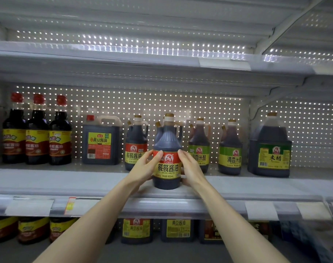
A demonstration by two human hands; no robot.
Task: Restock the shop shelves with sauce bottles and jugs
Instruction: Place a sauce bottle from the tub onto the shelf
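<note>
- The middle shelf (86, 184) is sparsely stocked.
- Your left hand (145, 168) and right hand (190, 166) grip the soy sauce jug (167, 147) by its sides.
- Next, probably slide it back into line.

Dark soy sauce bottle (167, 154), red-yellow label, upright at the middle shelf's (67, 185) front edge

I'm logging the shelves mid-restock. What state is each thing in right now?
Front soy sauce jug: upright, capped, at the front of the middle shelf.
Left hand: grips the jug's left side.
Right hand: grips its right side.
Red-capped bottles: upright, capped.
Green-label vinegar jugs: upright, capped.
</note>
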